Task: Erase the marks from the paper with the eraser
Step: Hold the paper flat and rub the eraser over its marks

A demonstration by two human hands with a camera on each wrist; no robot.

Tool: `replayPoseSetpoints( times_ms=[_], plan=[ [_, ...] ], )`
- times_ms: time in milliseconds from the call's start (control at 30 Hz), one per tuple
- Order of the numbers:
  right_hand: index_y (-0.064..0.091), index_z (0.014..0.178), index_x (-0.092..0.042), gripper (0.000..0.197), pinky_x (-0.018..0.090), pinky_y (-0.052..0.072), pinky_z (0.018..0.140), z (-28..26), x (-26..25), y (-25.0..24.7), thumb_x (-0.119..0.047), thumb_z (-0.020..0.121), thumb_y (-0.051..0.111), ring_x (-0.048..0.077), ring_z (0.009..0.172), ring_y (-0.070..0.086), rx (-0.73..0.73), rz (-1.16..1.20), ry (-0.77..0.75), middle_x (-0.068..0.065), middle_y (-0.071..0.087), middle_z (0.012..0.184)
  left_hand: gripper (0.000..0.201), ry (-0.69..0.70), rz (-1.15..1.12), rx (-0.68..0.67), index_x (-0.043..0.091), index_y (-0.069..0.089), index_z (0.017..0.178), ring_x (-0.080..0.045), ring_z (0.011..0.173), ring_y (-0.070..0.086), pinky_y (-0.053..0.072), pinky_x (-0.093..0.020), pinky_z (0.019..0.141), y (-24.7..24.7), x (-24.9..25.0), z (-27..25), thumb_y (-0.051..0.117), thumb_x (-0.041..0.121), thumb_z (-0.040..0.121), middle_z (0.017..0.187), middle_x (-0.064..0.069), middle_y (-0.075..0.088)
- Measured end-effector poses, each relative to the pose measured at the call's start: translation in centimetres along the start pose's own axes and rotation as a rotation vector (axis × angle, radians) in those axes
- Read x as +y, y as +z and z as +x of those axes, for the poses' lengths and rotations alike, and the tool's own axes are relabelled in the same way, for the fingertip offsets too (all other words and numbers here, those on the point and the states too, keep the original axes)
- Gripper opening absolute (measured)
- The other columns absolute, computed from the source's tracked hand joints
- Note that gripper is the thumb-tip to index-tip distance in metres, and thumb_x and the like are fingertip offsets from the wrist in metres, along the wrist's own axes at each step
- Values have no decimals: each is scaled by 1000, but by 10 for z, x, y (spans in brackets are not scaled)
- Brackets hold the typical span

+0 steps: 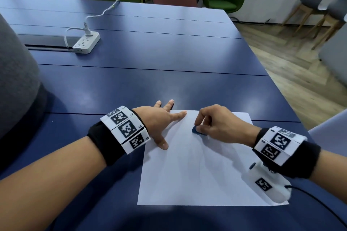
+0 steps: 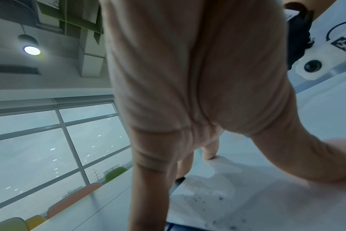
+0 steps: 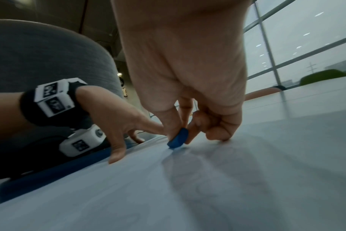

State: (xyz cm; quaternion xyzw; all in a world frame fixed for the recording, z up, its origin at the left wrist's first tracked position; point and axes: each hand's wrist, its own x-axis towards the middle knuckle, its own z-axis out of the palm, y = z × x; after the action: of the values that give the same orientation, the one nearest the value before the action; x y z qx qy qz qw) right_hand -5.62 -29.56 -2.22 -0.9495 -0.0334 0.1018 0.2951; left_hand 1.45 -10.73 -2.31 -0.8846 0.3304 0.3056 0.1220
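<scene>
The right hand (image 1: pixel 216 125) is pinching the blue eraser (image 1: pixel 197 130) between thumb and fingers, pressing it on the paper (image 1: pixel 197 174) near the far edge. The left hand (image 1: pixel 159 122) is lying flat, fingers spread, holding down the far left corner. Marks are looking pretty faint, hard to make out.

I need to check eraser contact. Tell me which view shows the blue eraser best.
The right wrist view: the blue eraser is large there, pinched in the right hand, its lower edge on the paper. The head view shows it small and half hidden. The left wrist view does not clearly show it.
</scene>
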Motion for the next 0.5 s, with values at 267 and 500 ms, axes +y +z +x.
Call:
replayPoseSetpoints(
  times_ms=[267, 500],
  plan=[
    [68, 83, -21, 6, 10, 39, 51, -6, -7, 7, -27, 82, 71, 0, 52, 53, -58, -31, -65, -9, 60, 63, 117, 3, -11, -4, 45, -12, 150, -34, 148, -10, 30, -56, 108, -3, 2, -3, 79, 41, 76, 160, -1, -25],
    [66, 98, -21, 14, 14, 43, 67, -25, -17, 17, -29, 86, 64, 6, 72, 56, -166, -152, -180, -11, 64, 82, 118, -2, -2, -5, 45, -13, 150, -34, 148, -10, 31, -56, 107, -1, 1, -2, 79, 41, 76, 160, -2, -25]
  ],
)
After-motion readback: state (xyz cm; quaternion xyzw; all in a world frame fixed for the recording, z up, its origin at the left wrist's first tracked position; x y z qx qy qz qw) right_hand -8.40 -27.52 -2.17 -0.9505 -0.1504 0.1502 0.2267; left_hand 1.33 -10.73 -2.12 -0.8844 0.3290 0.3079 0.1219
